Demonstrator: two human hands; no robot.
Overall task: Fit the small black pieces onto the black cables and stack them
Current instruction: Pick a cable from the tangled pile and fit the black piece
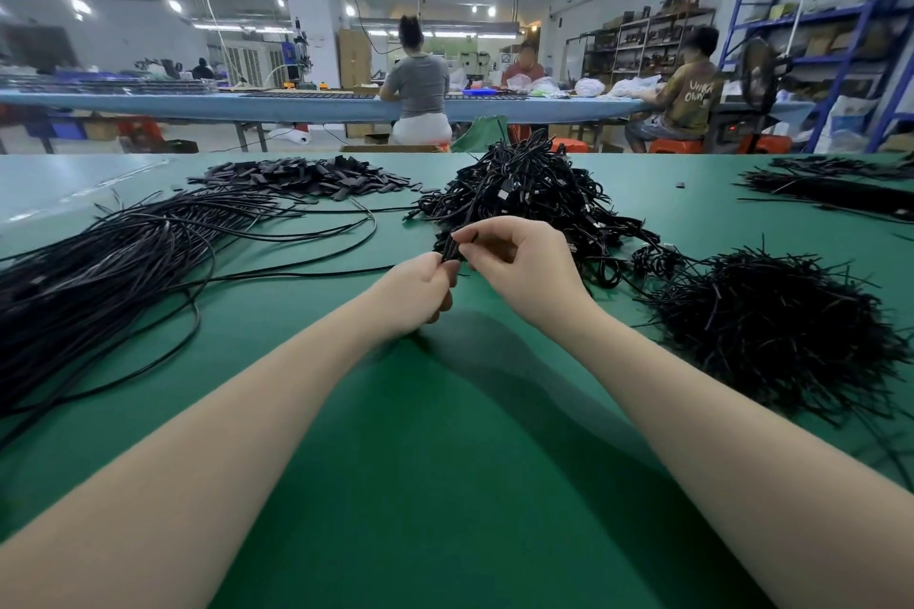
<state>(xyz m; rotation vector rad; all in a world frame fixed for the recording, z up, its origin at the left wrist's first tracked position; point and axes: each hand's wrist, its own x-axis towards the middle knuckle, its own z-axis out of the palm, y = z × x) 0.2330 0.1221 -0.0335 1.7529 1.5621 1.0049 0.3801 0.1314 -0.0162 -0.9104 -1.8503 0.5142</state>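
My left hand [420, 292] and my right hand [519, 267] meet over the middle of the green table [445, 460]. Between them sits a small black piece [451, 251] on the end of a black cable [297, 273] that runs off to the left. Left fingers grip the piece from below; right thumb and forefinger pinch its top end. A long bundle of loose black cables [109, 262] lies at the left. A heap of small flat black pieces [306, 178] sits at the back left. A tangled mound of cables [529, 193] rises just behind my hands.
A bristly pile of short black pieces [771, 331] lies at the right, and more black cables [836, 185] at the far right edge. Behind the table, three people sit at a long blue bench [297, 106]; blue shelving [841, 45] stands at the right.
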